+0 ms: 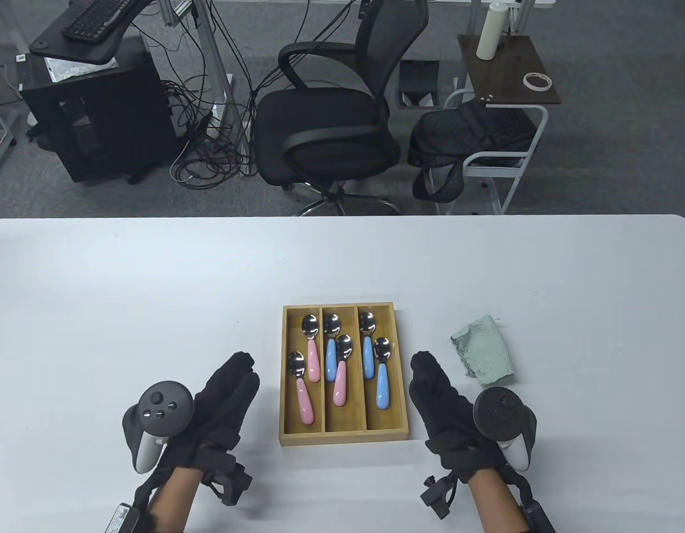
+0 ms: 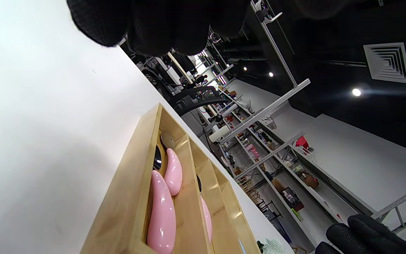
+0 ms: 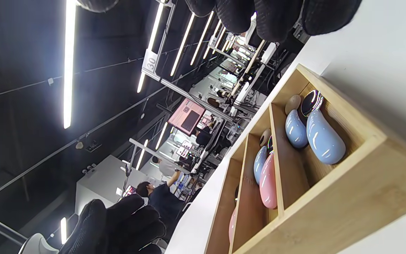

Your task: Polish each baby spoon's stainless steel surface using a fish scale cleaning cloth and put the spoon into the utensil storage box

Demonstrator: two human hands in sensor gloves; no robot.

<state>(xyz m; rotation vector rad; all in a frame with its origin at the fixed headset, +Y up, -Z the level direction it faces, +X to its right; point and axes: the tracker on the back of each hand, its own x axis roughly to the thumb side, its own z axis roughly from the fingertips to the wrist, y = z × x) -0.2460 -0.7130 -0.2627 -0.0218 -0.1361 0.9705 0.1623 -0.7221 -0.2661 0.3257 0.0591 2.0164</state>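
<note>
A wooden utensil storage box with three compartments sits at the table's front centre. Several baby spoons lie in it: two pink-handled on the left, a blue and a pink in the middle, two blue on the right. The crumpled pale green cleaning cloth lies on the table right of the box. My left hand rests left of the box, fingers straight, holding nothing. My right hand lies right of the box, fingers straight and empty. The box shows in both wrist views.
The white table stretches wide behind and beside the box. Beyond its far edge stand a black office chair, a black cabinet and a side table with a bag beneath.
</note>
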